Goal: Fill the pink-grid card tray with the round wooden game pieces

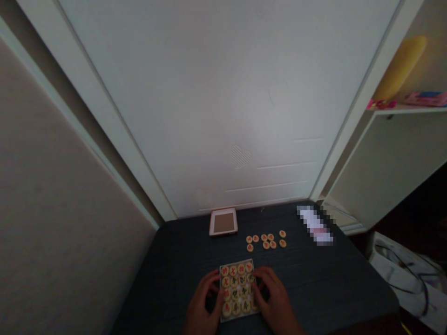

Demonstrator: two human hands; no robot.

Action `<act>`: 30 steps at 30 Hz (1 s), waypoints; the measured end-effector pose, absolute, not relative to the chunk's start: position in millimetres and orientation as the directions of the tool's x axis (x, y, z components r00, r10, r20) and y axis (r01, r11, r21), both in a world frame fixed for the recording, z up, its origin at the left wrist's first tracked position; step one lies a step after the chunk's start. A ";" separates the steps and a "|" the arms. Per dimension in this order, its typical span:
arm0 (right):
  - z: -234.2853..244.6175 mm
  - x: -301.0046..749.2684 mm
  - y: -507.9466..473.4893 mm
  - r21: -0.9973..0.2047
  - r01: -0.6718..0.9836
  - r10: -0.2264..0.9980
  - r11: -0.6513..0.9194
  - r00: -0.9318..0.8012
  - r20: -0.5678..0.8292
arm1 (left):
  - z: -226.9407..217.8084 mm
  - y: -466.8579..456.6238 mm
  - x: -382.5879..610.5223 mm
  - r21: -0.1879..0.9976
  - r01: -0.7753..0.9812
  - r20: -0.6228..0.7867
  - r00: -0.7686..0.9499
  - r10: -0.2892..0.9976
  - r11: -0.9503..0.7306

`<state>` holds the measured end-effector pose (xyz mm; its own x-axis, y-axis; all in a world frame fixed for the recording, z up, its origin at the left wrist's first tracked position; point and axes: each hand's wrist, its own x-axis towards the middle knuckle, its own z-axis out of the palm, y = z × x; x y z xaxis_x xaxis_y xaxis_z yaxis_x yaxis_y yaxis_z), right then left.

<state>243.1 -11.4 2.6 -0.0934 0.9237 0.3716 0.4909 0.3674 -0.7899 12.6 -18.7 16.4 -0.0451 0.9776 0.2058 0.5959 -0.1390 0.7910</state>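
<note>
A shallow square box (239,318) holds round wooden Chinese chess pieces (234,293) set in rows, with red and black characters facing up. My left hand (205,304) grips the box's left side, fingers curled along the edge and thumb near the front. On the opposite side, my right hand (275,300) has its fingers and thumb curled at the right edge, touching the pieces there. The right fingers hide part of the last column. Beyond the box, several loose pieces with red characters (266,245) lie on the dark table.
A square lid (223,222) with a brown inside lies near the back of the dark table (174,279). A pixelated white item (314,225) is at the back right. A white panel (223,93) rises behind the table. Cables (408,274) lie over a white box at right.
</note>
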 end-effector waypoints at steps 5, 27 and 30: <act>3.9 240.5 -5.9 -0.715 0.569 0.900 0.406 -0.112 0.422 | 8.6 -17.4 22.4 0.812 0.581 0.162 -0.145 0.976 -0.049; 43.3 223.6 -13.4 -0.511 0.695 0.859 0.505 -0.344 0.380 | 1.8 -31.4 15.0 0.724 0.676 0.165 0.025 0.986 -0.138; 46.1 219.8 -11.4 -0.496 0.682 0.841 0.537 -0.387 0.379 | 3.8 -35.4 11.8 0.710 0.688 0.174 0.036 0.984 -0.150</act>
